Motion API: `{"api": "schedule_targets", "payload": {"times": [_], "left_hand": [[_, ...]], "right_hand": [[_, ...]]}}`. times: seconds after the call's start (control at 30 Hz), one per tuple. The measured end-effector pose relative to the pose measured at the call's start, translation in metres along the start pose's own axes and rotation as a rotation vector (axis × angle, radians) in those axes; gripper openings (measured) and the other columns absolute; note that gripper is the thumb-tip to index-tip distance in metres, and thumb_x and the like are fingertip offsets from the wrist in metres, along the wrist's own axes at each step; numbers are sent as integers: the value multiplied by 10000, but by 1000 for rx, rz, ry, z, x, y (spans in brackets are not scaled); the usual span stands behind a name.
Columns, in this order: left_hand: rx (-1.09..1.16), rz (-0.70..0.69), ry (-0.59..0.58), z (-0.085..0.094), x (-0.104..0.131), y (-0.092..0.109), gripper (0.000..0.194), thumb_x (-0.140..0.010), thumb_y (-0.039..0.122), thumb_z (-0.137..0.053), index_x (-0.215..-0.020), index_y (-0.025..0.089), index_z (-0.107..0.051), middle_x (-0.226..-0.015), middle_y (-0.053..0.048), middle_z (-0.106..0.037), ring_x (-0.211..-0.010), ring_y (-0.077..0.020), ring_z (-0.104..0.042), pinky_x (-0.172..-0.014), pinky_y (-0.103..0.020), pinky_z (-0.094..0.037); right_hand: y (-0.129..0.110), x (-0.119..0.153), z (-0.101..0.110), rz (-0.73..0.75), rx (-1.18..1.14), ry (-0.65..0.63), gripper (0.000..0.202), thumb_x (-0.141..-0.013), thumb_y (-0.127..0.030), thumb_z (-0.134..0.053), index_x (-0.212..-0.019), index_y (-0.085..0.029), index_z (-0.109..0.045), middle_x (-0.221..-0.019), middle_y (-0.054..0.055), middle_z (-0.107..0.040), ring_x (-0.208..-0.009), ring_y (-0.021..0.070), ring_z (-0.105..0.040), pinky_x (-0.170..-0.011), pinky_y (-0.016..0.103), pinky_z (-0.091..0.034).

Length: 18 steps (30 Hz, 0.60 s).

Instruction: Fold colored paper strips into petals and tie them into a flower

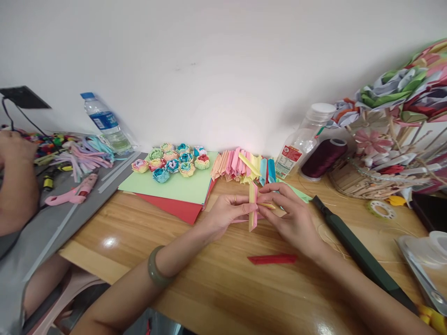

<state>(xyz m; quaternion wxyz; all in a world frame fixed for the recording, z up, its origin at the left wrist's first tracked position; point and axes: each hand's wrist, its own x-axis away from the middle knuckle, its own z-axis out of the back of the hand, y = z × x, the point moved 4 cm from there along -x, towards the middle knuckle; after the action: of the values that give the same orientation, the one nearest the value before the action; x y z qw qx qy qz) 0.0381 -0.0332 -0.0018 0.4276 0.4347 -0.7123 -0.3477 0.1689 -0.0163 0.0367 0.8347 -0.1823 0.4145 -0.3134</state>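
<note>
My left hand pinches a bundle of folded paper strips, yellow and pink, held upright above the wooden table. From the right, my right hand closes its thumb and fingers on a yellow piece that sticks out sideways from the bundle. Part of the bundle is hidden behind my fingers. A red folded strip lies on the table just below my hands. Behind them stands a row of folded paper pieces in orange, pink, yellow and blue.
Folded paper flowers sit on green paper sheets. Right are a clear bottle, a thread spool, a dark green long tool and a basket of paper flowers. Left, another person's arm is near a pink glue gun.
</note>
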Motion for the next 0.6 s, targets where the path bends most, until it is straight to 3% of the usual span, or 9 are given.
{"api": "schedule_targets", "payload": {"times": [0.2,0.33,0.43,0.53,0.6], "left_hand": [[-72,-17,-14,0,1,1,291,-648,329,-682,-877,150,-689,-718,-50,-678,-736,-158,-628,-805,-334,-452],[-50,-16,23,3,0,0,292,-646,323,-687,-877,144,-682,-799,-63,-686,-770,-174,-638,-833,-365,-456],[12,-25,21,3,-1,-1,260,-639,302,-696,-818,115,-682,-785,-63,-680,-761,-193,-650,-842,-367,-458],[82,-1,10,3,-2,-3,260,-630,287,-707,-811,103,-674,-732,-47,-665,-735,-214,-662,-837,-374,-466],[101,4,19,4,-2,-3,254,-627,275,-711,-806,99,-669,-701,-37,-654,-711,-210,-664,-826,-371,-474]], "right_hand": [[3,3,-5,-23,-153,-42,155,-814,-133,-507,-881,-224,-613,-935,66,-543,-896,176,-536,-725,334,-473],[3,0,-5,-96,-212,-151,169,-830,-172,-489,-927,-227,-615,-953,59,-579,-890,173,-557,-741,330,-471],[7,-8,8,-185,-190,-147,169,-823,-227,-510,-967,-223,-598,-946,47,-624,-852,168,-580,-737,311,-464],[8,-16,32,-199,-43,-73,123,-809,-271,-525,-869,-208,-613,-884,47,-639,-807,173,-579,-690,297,-448],[6,-13,38,-190,44,-238,123,-805,-284,-522,-794,-201,-611,-797,36,-632,-716,161,-571,-623,282,-431]]}}
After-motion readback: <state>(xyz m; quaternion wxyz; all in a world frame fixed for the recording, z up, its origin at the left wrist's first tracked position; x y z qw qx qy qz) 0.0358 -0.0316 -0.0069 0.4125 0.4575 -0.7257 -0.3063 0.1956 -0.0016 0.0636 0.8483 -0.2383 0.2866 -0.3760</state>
